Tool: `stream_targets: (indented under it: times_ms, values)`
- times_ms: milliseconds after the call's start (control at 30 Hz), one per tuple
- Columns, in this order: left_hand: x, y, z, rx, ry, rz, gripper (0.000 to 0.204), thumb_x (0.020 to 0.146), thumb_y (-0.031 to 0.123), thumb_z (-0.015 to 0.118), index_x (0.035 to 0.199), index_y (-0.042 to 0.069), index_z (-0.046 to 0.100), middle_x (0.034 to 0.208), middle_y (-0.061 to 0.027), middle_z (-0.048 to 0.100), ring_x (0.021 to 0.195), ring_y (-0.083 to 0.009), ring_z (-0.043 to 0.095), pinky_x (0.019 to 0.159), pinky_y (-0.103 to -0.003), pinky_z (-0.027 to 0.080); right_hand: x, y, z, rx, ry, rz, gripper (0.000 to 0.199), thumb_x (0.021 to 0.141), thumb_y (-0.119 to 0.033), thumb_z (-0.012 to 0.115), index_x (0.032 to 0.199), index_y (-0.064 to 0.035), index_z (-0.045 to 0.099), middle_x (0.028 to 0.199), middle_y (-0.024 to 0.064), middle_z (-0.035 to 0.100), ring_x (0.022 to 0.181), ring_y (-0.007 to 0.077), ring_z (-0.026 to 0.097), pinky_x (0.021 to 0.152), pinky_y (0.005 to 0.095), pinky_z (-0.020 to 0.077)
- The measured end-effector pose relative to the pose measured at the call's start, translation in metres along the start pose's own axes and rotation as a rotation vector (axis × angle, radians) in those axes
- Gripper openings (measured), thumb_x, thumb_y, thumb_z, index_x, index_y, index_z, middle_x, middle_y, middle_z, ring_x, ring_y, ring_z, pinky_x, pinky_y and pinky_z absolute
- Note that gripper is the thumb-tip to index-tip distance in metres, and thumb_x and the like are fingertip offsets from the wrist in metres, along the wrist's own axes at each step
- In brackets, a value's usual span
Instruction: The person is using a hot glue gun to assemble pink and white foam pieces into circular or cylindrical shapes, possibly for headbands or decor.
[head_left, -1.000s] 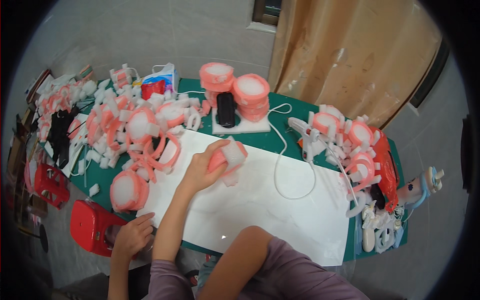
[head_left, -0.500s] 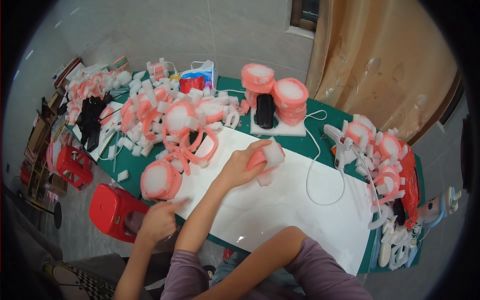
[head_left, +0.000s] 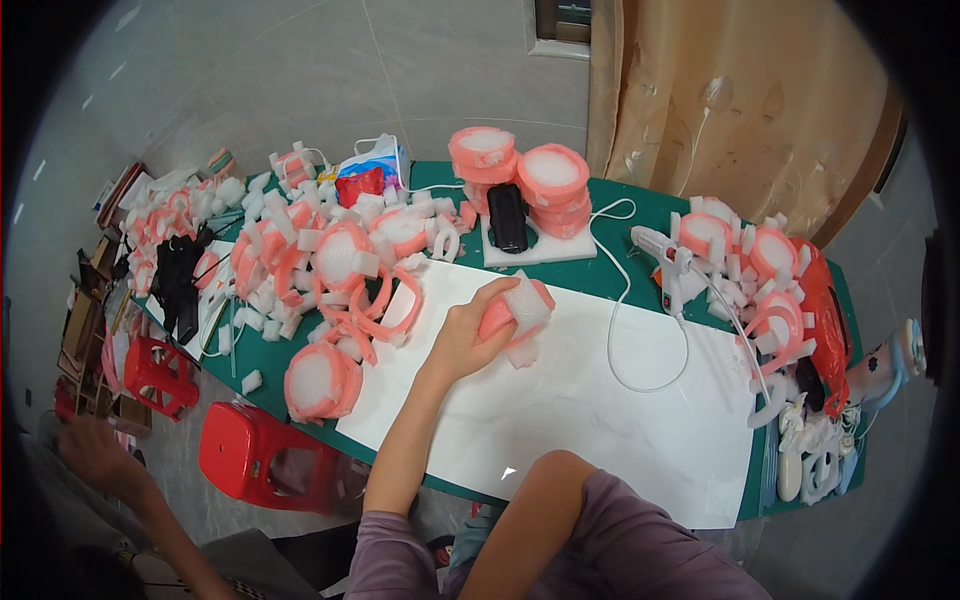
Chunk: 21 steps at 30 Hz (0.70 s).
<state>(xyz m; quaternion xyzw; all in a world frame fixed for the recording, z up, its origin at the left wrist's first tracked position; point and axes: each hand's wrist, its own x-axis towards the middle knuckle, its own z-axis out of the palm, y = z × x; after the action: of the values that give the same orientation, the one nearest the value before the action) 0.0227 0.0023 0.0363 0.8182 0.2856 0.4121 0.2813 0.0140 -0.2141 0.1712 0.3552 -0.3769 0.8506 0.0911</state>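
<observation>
Pink and white foam piece (head_left: 527,308), quantity one: held in my left hand (head_left: 465,338), over the far middle part of one large white sheet (head_left: 600,430) on the green tabletop (head_left: 655,205). My fingers are curled around its left side, thumb on the near side, fingers on the far side; the grip is as wide as the piece. Whether its underside touches the sheet, I cannot tell.

My right forearm (head_left: 530,520), quantity one, bends at the elbow and runs out past the lower edge. The right hand is cut off; its grip cannot be determined.

Stacks of round pink-rimmed foam pieces with white centres: two, one left (head_left: 483,150) and one right (head_left: 556,185). One black oblong object (head_left: 508,218) stands before them and hides part of both; the layers cannot be counted reliably. Beneath: one white foam slab (head_left: 572,248).

White gun-shaped tool with a cord (head_left: 655,245): one, right of the sheet. Mixed pink and white foam heaps lie left (head_left: 340,250) and right (head_left: 775,255); overlap prevents a count. Red plastic stools: two, near (head_left: 255,450) and far (head_left: 165,375). Another person's hand (head_left: 95,455), far left, is dark and blurred.
</observation>
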Motion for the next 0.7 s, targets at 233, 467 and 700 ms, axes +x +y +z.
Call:
stream_targets:
  times_ms: [233, 467, 700]
  values:
    - [-0.004, -0.002, 0.001, -0.039, -0.005, -0.012, 0.052, 0.07, 0.011, 0.057, 0.12, 0.009, 0.041, 0.099, -0.0211, 0.058, 0.083, -0.0391, 0.058, 0.074, -0.035, 0.046, 0.007, 0.007, 0.003, -0.326, -0.002, 0.043, 0.031, 0.081, -0.028, 0.053, 0.073, 0.0004, 0.063, 0.07, 0.0133, 0.062, 0.066, 0.0276, 0.059, 0.063, 0.0363, 0.0451]
    - [-0.001, -0.003, 0.0, 0.012, 0.013, 0.029, 0.054, 0.069, 0.01, 0.058, 0.12, 0.009, 0.039, 0.093, -0.02, 0.059, 0.08, -0.0354, 0.06, 0.072, -0.033, 0.046, 0.023, 0.02, 0.003, -0.636, -0.031, 0.091, 0.029, 0.079, -0.027, 0.054, 0.073, 0.0, 0.063, 0.07, 0.0132, 0.062, 0.065, 0.0278, 0.059, 0.061, 0.0367, 0.0453]
    - [0.0, -0.002, -0.002, 0.029, -0.019, -0.018, 0.055, 0.069, 0.011, 0.058, 0.121, 0.01, 0.038, 0.082, -0.0184, 0.06, 0.072, -0.0325, 0.061, 0.066, -0.033, 0.047, 0.043, 0.045, -0.005, -0.956, -0.083, 0.21, 0.027, 0.078, -0.026, 0.055, 0.073, -0.0004, 0.062, 0.069, 0.0131, 0.062, 0.064, 0.028, 0.059, 0.059, 0.0372, 0.0455]
